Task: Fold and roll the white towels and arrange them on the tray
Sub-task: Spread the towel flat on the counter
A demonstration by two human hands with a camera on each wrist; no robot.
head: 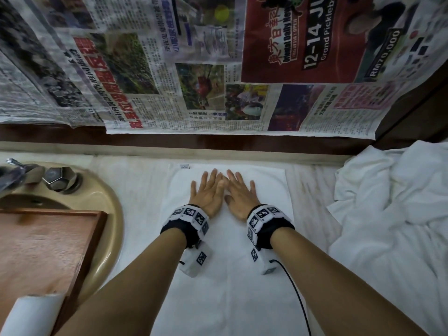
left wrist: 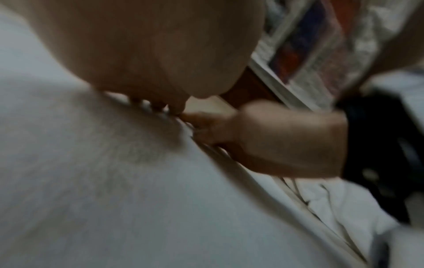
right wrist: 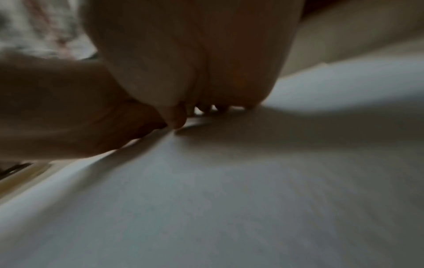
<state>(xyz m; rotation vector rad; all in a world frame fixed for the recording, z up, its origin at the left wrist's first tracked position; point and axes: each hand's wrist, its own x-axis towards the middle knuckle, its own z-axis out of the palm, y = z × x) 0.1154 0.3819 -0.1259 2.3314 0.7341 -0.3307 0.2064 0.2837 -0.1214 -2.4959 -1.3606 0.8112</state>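
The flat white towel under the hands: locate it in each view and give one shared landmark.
Head: flat white towel centre, on the counter, under both palms.
Left wrist: it fills the lower left.
Right wrist: it fills the lower half.
Shared landmark: left hand and right hand, fingertips meeting.

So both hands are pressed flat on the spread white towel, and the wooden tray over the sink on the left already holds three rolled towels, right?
Not quite. Both the left hand and the right hand do lie flat on the spread towel, but the head view shows only one rolled towel at the near end of the wooden tray over the sink, not three.
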